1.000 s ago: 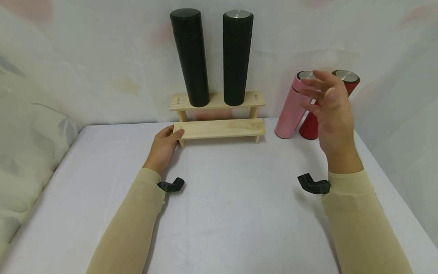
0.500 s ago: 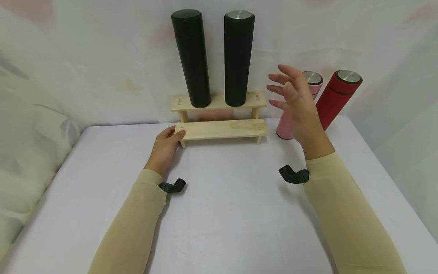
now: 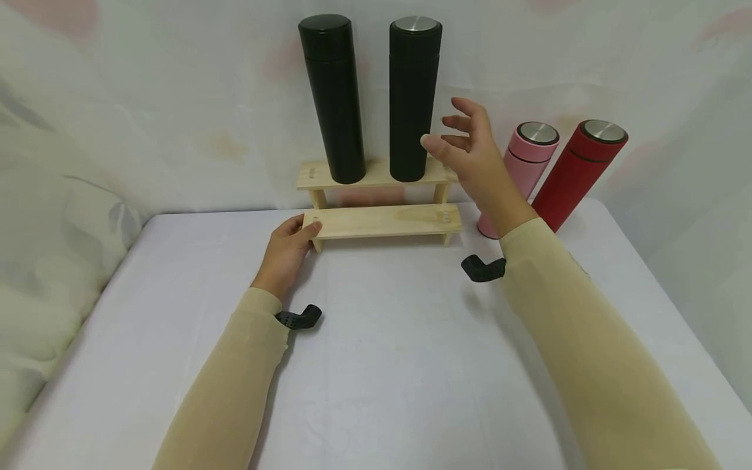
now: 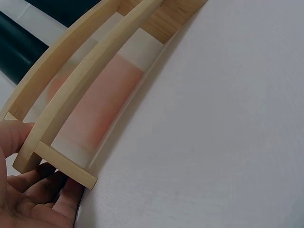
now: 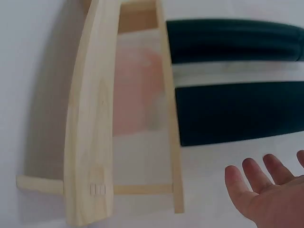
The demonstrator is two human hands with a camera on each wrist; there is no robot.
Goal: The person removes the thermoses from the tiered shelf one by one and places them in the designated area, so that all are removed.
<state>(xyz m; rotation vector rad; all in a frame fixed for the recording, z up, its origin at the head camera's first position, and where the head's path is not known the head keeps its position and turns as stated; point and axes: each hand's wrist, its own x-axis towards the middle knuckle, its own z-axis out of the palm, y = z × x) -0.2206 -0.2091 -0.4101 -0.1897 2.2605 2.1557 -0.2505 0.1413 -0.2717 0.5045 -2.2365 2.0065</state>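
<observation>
At the table's back edge point(image 3: 229, 214), my left hand point(image 3: 282, 254) is gripping the rack point(image 3: 384, 222); my right hand point(image 3: 474, 153), fingers loose, is hovering by the upper shelf's point(image 3: 377, 171) silver-topped flask point(image 3: 411, 98), risking a toppling bump.

Lots of room in front, tall things at the back.
We could pass over the tabletop point(image 3: 388, 365) between the sleeves point(image 3: 220, 385), and above the low step of the wooden stand point(image 3: 382, 222). Two black bottles point(image 3: 413, 98) block its top step, with a gap between them. The left hand point(image 3: 286, 251) fills the stand's left end. The right hand point(image 3: 474, 150) is in our way beside the bottles, and the pink bottle point(image 3: 531, 153) and red bottle point(image 3: 581, 170) leave only a thin gap.
</observation>
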